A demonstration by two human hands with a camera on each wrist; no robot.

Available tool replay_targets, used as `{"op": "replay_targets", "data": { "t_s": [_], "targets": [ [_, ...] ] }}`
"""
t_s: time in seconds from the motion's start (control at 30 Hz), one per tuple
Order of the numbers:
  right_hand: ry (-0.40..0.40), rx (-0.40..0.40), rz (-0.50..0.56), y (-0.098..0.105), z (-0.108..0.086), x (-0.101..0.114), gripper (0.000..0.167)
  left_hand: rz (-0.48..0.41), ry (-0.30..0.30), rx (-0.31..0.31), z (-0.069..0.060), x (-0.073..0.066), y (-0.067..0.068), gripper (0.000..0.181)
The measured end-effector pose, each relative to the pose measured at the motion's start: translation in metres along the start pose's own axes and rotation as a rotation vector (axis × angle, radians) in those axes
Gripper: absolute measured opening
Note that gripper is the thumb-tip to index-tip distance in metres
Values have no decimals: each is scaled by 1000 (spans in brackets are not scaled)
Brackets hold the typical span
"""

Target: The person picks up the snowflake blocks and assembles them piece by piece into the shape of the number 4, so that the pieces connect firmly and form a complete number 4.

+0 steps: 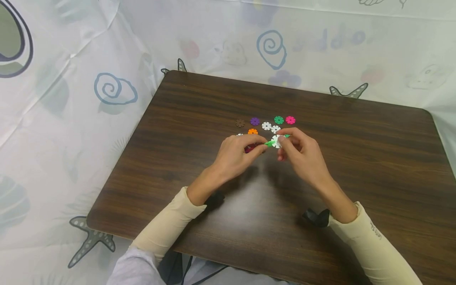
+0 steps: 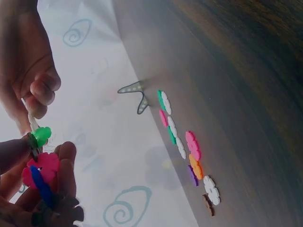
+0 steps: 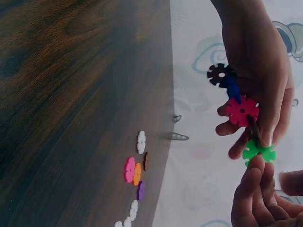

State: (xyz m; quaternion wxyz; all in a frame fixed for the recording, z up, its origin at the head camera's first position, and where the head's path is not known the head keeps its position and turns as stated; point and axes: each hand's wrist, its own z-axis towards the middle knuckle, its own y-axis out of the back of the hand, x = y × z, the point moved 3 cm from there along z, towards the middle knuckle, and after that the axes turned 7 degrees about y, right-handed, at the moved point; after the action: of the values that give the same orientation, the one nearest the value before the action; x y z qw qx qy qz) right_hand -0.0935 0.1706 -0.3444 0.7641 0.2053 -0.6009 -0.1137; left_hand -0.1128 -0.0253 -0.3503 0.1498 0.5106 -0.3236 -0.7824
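Note:
My left hand [image 1: 233, 156] pinches a chain of notched plastic discs near its green end disc [image 3: 259, 152]. Below that hand's thumb and fingers, the chain runs through a brown disc seen edge-on [image 3: 253, 130], a pink disc [image 3: 242, 112], a blue disc [image 2: 41, 185] and a dark disc [image 3: 220, 75]. Facing it, my right hand [image 1: 303, 154] pinches a white disc [image 1: 276, 141] between thumb and fingers, up against the green one. Fingers hide whether their slots are engaged. Both hands are raised over the table.
Loose discs lie on the dark wooden table [image 1: 171, 158] beyond the hands: brown [image 1: 240, 123], purple [image 1: 254, 121], orange [image 1: 252, 132], green [image 1: 279, 120], pink [image 1: 290, 120] and several white ones [image 1: 266, 126]. A patterned white curtain [image 1: 221, 35] hangs behind the table.

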Motion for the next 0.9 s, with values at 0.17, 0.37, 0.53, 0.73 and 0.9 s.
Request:
{"op": "replay_targets", "data": {
  "t_s": [0.17, 0.37, 0.53, 0.73, 0.9],
  "targets": [
    [24, 3, -41, 6, 0, -6, 36, 22, -27, -70, -1, 0, 4, 12],
    [1, -16, -232, 19, 1, -24, 44, 12, -23, -82, -3, 1, 7, 12],
    [-3, -5, -353, 24, 4, -37, 47, 9, -12, -72, -4, 2, 7, 12],
    [20, 20, -430, 28, 8, -51, 49, 12, -10, -67, -5, 1, 8, 12],
    [16, 27, -486, 33, 12, -63, 52, 20, -2, -55, -6, 2, 7, 14]
  ]
}}
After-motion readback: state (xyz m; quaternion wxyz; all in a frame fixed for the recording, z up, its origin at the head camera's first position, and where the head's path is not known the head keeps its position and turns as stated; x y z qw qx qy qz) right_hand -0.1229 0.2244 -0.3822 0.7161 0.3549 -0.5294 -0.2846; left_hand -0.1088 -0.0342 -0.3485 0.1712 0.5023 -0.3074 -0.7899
